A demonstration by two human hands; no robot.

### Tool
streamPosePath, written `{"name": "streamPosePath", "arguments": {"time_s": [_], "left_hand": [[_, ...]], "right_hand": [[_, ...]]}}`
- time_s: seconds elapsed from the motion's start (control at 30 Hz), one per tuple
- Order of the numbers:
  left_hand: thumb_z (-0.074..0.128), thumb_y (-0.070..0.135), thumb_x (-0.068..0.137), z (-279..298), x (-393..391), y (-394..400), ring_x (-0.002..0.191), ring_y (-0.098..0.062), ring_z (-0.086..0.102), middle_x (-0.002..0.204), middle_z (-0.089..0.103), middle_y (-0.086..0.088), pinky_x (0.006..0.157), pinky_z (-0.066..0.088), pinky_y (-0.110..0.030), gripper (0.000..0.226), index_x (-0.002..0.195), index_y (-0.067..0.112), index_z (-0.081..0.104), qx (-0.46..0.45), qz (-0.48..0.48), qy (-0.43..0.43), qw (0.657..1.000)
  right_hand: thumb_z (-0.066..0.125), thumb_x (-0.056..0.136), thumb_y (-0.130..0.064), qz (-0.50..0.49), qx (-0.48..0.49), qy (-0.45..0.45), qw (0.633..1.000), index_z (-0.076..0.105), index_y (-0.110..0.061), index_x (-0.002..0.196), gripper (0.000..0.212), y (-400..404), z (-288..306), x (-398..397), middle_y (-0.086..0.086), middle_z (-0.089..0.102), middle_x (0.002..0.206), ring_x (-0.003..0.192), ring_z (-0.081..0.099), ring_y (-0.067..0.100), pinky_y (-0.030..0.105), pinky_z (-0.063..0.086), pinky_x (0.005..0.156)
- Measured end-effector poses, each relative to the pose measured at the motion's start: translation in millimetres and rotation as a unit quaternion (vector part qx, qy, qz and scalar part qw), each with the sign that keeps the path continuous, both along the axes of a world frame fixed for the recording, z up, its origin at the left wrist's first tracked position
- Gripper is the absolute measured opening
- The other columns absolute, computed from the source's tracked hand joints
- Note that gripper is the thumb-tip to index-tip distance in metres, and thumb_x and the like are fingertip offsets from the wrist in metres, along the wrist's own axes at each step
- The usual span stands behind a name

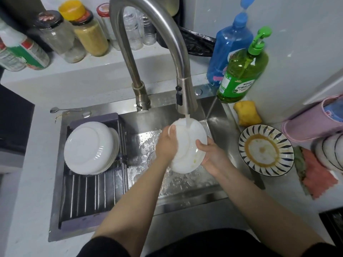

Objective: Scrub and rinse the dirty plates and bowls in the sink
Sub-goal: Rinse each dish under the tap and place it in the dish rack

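A white plate is held tilted over the steel sink, under the water running from the faucet. My left hand grips its left rim, thumb on the upper edge. My right hand holds the right rim, fingers curled over the plate's face. A yellowish smear shows near the plate's lower edge. Several white dishes lie upside down on the drying rack at the sink's left. A dirty striped bowl with brown residue sits on the counter to the right.
A yellow sponge, a green soap bottle and a blue bottle stand right of the faucet. More striped bowls and a pink cloth lie at far right. Jars line the back ledge. A spoon lies behind the rack.
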State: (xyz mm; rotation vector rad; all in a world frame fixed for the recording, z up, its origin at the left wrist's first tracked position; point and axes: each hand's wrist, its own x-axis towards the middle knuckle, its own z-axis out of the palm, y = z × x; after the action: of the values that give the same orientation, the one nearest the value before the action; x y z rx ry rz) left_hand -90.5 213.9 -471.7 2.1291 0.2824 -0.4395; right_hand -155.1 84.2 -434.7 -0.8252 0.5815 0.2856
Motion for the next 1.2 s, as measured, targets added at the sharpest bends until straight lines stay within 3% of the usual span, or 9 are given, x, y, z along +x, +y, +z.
{"name": "streamPosePath", "arguments": {"time_s": [0.27, 0.47, 0.6, 0.67, 0.73, 0.9, 1.07, 1.13, 1.2], "left_hand": [[0.030, 0.033, 0.104, 21, -35, -42, 0.134, -0.033, 0.039, 0.149, 0.035, -0.017, 0.109, 0.033, -0.039, 0.054, 0.149, 0.004, 0.022, -0.185, 0.286, 0.143, 0.929], [0.024, 0.037, 0.102, 12, 6, 1, 0.108, -0.031, 0.056, 0.121, 0.059, -0.016, 0.094, 0.046, -0.042, 0.041, 0.117, 0.014, 0.054, -0.121, 0.113, 0.055, 0.985], [0.032, 0.025, 0.102, 4, -14, -2, 0.143, -0.021, 0.024, 0.156, 0.027, -0.005, 0.117, 0.020, -0.035, 0.050, 0.151, 0.014, 0.025, -0.041, -0.020, -0.078, 0.996], [0.035, 0.029, 0.101, 1, -25, -7, 0.147, -0.021, 0.013, 0.159, 0.019, -0.003, 0.120, 0.012, -0.037, 0.058, 0.154, 0.014, 0.016, -0.034, 0.012, -0.064, 0.997], [0.039, 0.041, 0.096, 0, -24, -2, 0.138, -0.032, 0.034, 0.149, 0.037, -0.010, 0.113, 0.030, -0.044, 0.063, 0.150, 0.011, 0.023, -0.073, 0.106, 0.002, 0.992], [0.066, 0.035, 0.088, 10, -8, 54, 0.096, -0.028, 0.067, 0.109, 0.069, -0.012, 0.076, 0.059, -0.043, 0.056, 0.130, 0.000, 0.053, -0.336, 0.193, 0.206, 0.899], [0.088, 0.018, 0.060, 20, -18, 76, 0.096, -0.033, 0.068, 0.107, 0.071, -0.018, 0.068, 0.059, -0.050, 0.073, 0.123, 0.001, 0.055, -0.522, 0.135, 0.248, 0.805], [0.076, 0.011, 0.072, 26, -25, 71, 0.096, -0.035, 0.066, 0.104, 0.071, -0.017, 0.073, 0.057, -0.055, 0.055, 0.122, 0.003, 0.053, -0.529, 0.154, 0.257, 0.794], [0.067, 0.008, 0.078, 26, -29, 64, 0.101, -0.035, 0.062, 0.111, 0.067, -0.018, 0.073, 0.056, -0.057, 0.055, 0.130, 0.002, 0.048, -0.518, 0.186, 0.246, 0.798]], "right_hand": [[0.051, 0.094, -0.002, -0.103, -0.031, -0.016, 0.994, 0.051, -0.012, 0.125, 0.032, 10, 3, 12, 0.011, 0.064, 0.115, 0.100, 0.063, 0.029, 0.046, 0.052, 0.086], [0.057, 0.088, -0.005, -0.059, 0.009, -0.035, 0.998, 0.052, -0.013, 0.124, 0.037, 16, 4, 0, 0.008, 0.065, 0.110, 0.099, 0.061, 0.027, 0.043, 0.051, 0.084], [0.047, 0.096, -0.008, -0.098, 0.025, -0.003, 0.995, 0.048, -0.012, 0.127, 0.032, 12, -1, 8, 0.011, 0.063, 0.111, 0.098, 0.061, 0.029, 0.045, 0.053, 0.078], [0.048, 0.096, -0.007, -0.099, 0.031, 0.013, 0.995, 0.046, -0.009, 0.132, 0.036, 15, -5, 10, 0.016, 0.060, 0.121, 0.108, 0.058, 0.036, 0.050, 0.050, 0.087], [0.049, 0.095, -0.008, -0.077, 0.024, 0.032, 0.996, 0.046, -0.006, 0.133, 0.038, 19, -8, 9, 0.017, 0.060, 0.125, 0.111, 0.058, 0.036, 0.048, 0.051, 0.084], [0.045, 0.098, -0.019, -0.005, 0.002, 0.085, 0.996, 0.049, 0.000, 0.127, 0.035, -2, -7, 13, 0.019, 0.059, 0.120, 0.108, 0.057, 0.035, 0.046, 0.056, 0.078], [0.040, 0.100, -0.020, 0.061, -0.051, 0.022, 0.997, 0.056, -0.006, 0.123, 0.031, -3, -2, 29, 0.009, 0.070, 0.104, 0.094, 0.065, 0.025, 0.039, 0.059, 0.075], [0.040, 0.102, -0.024, 0.049, -0.185, 0.023, 0.981, 0.060, -0.011, 0.116, 0.028, 10, 2, 40, 0.004, 0.070, 0.094, 0.085, 0.066, 0.022, 0.033, 0.055, 0.067], [0.035, 0.102, -0.026, 0.034, -0.410, 0.055, 0.910, 0.055, -0.014, 0.120, 0.030, 30, -2, 46, 0.009, 0.061, 0.109, 0.102, 0.057, 0.026, 0.032, 0.045, 0.079]]}}
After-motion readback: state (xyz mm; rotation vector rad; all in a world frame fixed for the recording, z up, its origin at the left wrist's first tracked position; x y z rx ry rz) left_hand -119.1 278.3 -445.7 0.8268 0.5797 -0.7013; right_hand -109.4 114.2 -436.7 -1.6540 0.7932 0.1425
